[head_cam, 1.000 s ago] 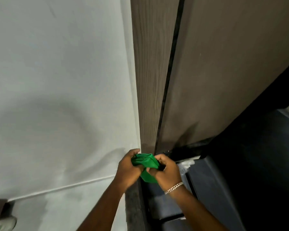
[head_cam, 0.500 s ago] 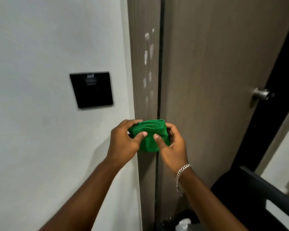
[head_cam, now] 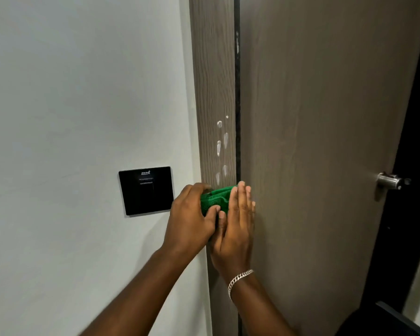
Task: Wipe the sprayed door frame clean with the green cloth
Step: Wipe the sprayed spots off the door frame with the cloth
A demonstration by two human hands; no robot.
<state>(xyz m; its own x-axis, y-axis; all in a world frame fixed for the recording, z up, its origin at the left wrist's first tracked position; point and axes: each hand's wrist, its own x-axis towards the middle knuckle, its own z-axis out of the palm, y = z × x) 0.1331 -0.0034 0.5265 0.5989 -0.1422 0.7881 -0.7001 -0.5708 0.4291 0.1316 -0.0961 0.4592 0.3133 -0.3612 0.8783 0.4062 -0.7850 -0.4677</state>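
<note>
A wood-grain door frame point(head_cam: 214, 69) runs up the middle of the view, with white streaks of spray foam point(head_cam: 220, 149) on it. The folded green cloth point(head_cam: 215, 201) lies against the frame just below the lowest streaks. My left hand point(head_cam: 190, 219) grips the cloth from the left. My right hand point(head_cam: 235, 229) lies flat over the cloth's right side with its fingers straight and pointing up. A silver bracelet point(head_cam: 239, 280) sits on that wrist.
A black wall switch plate point(head_cam: 146, 190) is on the white wall point(head_cam: 83, 93) left of the frame. The brown door point(head_cam: 325, 141) stands to the right, with a metal handle point(head_cam: 389, 181) near its right edge. A dark gap shows beyond the door.
Both hands rose from near the floor with the cloth, held it folded in front of the frame, and now they press it onto the frame below the foam.
</note>
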